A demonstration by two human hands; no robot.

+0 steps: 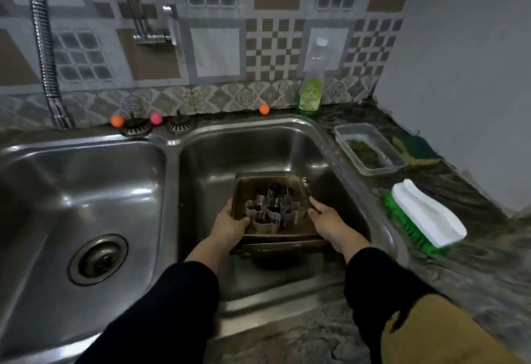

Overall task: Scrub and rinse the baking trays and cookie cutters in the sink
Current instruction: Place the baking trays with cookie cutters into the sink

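A stack of dark square baking trays sits low inside the right basin of a steel double sink. Several metal cookie cutters lie heaped in the top tray. My left hand grips the stack's left edge, thumb over the rim. My right hand holds the right edge, fingers along the side. Whether the stack rests on the basin floor or hangs just above it is unclear.
A white scrub brush with green bristles lies on the counter right of the sink. Behind it are a clear plastic container, a sponge and a green dish-soap bottle. The tap hangs from the tiled wall. The left basin has a drain.
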